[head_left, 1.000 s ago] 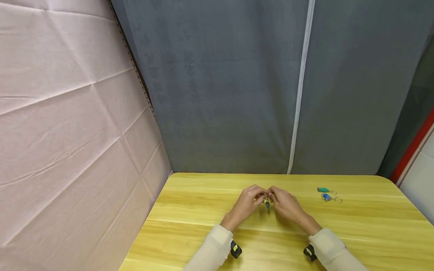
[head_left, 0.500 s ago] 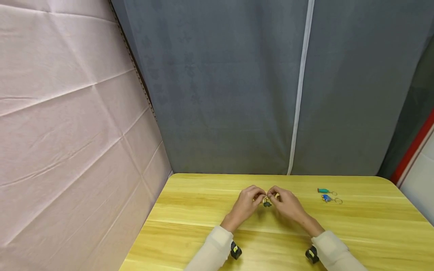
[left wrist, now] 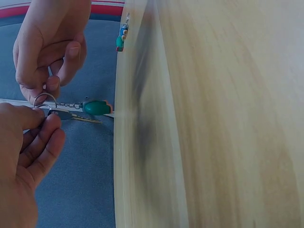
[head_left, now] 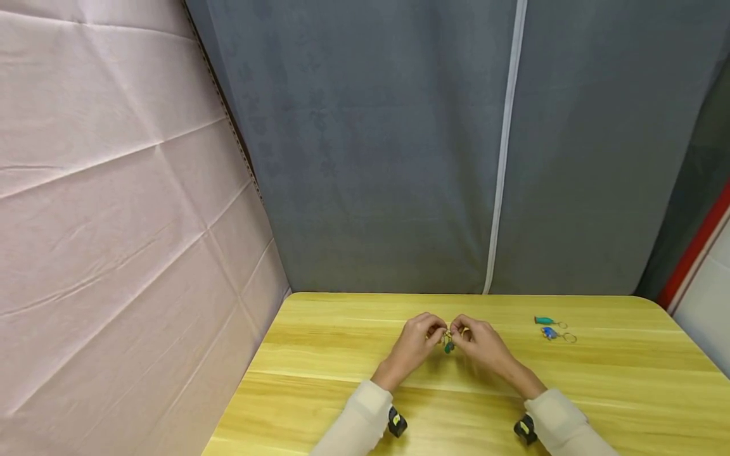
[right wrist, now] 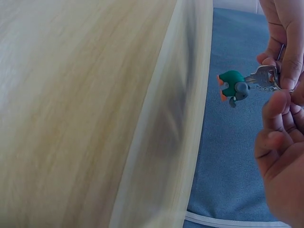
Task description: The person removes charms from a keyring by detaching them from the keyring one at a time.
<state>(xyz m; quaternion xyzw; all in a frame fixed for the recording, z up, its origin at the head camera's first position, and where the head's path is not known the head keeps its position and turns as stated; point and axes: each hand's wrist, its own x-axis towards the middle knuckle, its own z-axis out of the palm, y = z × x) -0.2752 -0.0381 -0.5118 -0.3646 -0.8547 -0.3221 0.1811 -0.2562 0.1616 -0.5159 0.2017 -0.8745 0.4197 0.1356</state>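
Over the table, both hands meet at a metal key ring [left wrist: 44,94]. My left hand [head_left: 418,345] pinches a silver key [right wrist: 262,76] by its head, close to the ring. The thumb and fingers of my right hand [head_left: 481,345] pinch the ring's other side. From the ring, on a short chain, dangles a small figure charm [right wrist: 232,86] with a green body, grey head and orange feet. The key's blade points the same way as the charm. Fingertips partly cover the ring in both wrist views.
On the wooden table [head_left: 319,354], right of the hands, lie a green keychain [head_left: 544,320] and a blue keychain [head_left: 549,333], each with a ring. A grey curtain [head_left: 371,158] hangs behind the table's far edge. Pink cloth [head_left: 114,221] covers the left side.
Both hands stay at about the same spot, fingertips shifting slightly at the ring. The hanging charm and key have swung and turned, so more of the green shows.
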